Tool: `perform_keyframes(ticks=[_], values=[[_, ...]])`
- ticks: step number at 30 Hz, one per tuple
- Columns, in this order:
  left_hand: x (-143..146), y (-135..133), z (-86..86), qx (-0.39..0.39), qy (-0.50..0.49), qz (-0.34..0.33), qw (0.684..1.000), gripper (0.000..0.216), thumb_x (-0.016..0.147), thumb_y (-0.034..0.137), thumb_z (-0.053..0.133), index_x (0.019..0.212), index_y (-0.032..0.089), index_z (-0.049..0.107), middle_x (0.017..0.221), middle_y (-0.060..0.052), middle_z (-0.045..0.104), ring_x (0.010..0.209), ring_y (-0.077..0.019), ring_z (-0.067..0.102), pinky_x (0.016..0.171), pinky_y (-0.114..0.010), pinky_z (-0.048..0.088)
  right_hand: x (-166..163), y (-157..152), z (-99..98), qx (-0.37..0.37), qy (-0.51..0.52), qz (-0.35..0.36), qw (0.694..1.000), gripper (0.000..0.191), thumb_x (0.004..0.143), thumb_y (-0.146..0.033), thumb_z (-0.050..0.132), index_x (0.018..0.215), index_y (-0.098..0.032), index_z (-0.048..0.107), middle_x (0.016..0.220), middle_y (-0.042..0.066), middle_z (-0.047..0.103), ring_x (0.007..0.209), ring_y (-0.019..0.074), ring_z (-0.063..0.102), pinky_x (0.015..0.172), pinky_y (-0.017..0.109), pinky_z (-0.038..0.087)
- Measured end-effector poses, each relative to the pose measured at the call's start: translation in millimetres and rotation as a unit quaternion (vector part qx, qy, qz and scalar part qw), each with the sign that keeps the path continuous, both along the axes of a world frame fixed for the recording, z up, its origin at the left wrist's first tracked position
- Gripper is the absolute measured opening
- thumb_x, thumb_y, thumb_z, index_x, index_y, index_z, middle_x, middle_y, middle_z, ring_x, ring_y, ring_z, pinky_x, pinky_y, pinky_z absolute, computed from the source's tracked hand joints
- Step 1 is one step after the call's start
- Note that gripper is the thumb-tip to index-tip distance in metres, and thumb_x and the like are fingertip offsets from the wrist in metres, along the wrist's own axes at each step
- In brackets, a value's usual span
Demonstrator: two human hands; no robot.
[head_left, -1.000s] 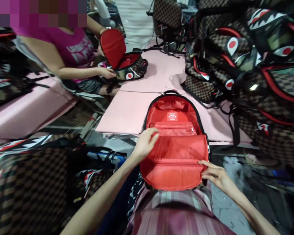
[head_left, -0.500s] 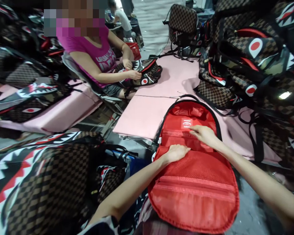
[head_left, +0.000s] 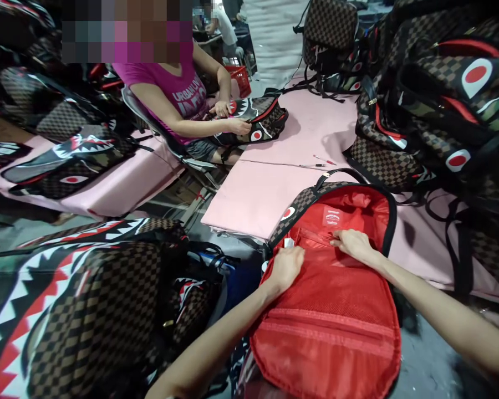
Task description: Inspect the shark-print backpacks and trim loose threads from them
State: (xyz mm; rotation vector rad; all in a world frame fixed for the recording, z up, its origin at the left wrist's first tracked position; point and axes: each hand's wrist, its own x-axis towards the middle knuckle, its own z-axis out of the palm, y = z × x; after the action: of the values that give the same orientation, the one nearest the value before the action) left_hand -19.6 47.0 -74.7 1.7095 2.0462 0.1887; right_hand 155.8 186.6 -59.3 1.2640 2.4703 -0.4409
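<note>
Backpack open, half on counter edge, half on lap. L hand grip closed on mesh flap rim; R hand on inner pocket, can't tell if pinching. Risk: hard tug could tear mesh, or bag slides off edge

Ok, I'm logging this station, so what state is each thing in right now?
backpack, unzipped wide, red lining up.
left hand, closed on the backpack's flap edge.
right hand, fingers on the inner pocket.
co-worker's backpack, lying on the pink table.
pile of backpacks, stacked at the right.
</note>
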Motion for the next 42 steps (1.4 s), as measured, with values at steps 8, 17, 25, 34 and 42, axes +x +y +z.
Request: perform_keyframes(ticks=[8, 17, 25, 34, 42], values=[[-2.4, 4.9, -7.1, 0.04, 0.019, 0.103, 0.994, 0.048, 0.087, 0.024, 0.043, 0.13, 0.004, 0.04, 0.133, -0.02, 0.045, 0.122, -0.0253, 0.046, 0.101, -0.036, 0.038, 3.6, -2.9, 0.0, 0.002, 0.006, 0.005, 1.0, 0.024, 0.086, -0.038, 0.046, 0.093, -0.021, 0.063, 0.086, 0.009, 0.068, 0.087, 0.024, 0.064, 0.065, 0.026, 0.04], [12.5, -3.2, -4.9, -0.01, 0.065, -0.078, 0.995, 0.047, 0.088, 0.013, 0.031, 0.135, 0.01, 0.037, 0.137, -0.012, 0.043, 0.126, -0.0173, 0.042, 0.105, -0.03, 0.032, 8.6, -2.5, -5.5, -0.023, 0.054, -0.006, 0.998, 0.025, 0.087, -0.04, 0.048, 0.089, -0.02, 0.065, 0.084, 0.009, 0.069, 0.086, 0.023, 0.064, 0.066, 0.025, 0.041], [14.7, 13.1, -2.8, -0.053, 0.114, -0.141, 0.982, 0.054, 0.084, 0.009, 0.033, 0.138, 0.015, 0.035, 0.137, -0.02, 0.041, 0.121, -0.0269, 0.047, 0.097, -0.04, 0.041, 10.1, 91.0, 46.8, 0.043, 0.18, -0.049, 0.981, 0.037, 0.089, -0.027, 0.044, 0.124, -0.015, 0.051, 0.121, 0.012, 0.058, 0.11, 0.0226, 0.053, 0.089, 0.029, 0.037], [18.5, 22.3, 14.5, -0.101, 0.101, -0.142, 0.98, 0.052, 0.087, 0.014, 0.029, 0.139, 0.017, 0.034, 0.138, -0.018, 0.04, 0.11, -0.0276, 0.056, 0.089, -0.04, 0.047, 4.0, 115.3, 57.3, -0.067, 0.338, -0.107, 0.933, 0.031, 0.08, -0.016, 0.05, 0.109, -0.011, 0.061, 0.104, 0.005, 0.066, 0.07, 0.0103, 0.058, 0.065, 0.021, 0.046], [18.9, 23.5, 13.5, -0.092, 0.103, -0.14, 0.981, 0.052, 0.086, 0.014, 0.03, 0.138, 0.018, 0.035, 0.134, -0.018, 0.044, 0.106, -0.0264, 0.058, 0.085, -0.038, 0.048, 109.7, 73.0, 82.0, -0.198, 0.579, -0.276, 0.741, 0.053, 0.068, -0.039, 0.069, 0.116, -0.017, 0.059, 0.105, 0.011, 0.066, 0.041, 0.0014, 0.022, 0.037, 0.018, 0.019]])
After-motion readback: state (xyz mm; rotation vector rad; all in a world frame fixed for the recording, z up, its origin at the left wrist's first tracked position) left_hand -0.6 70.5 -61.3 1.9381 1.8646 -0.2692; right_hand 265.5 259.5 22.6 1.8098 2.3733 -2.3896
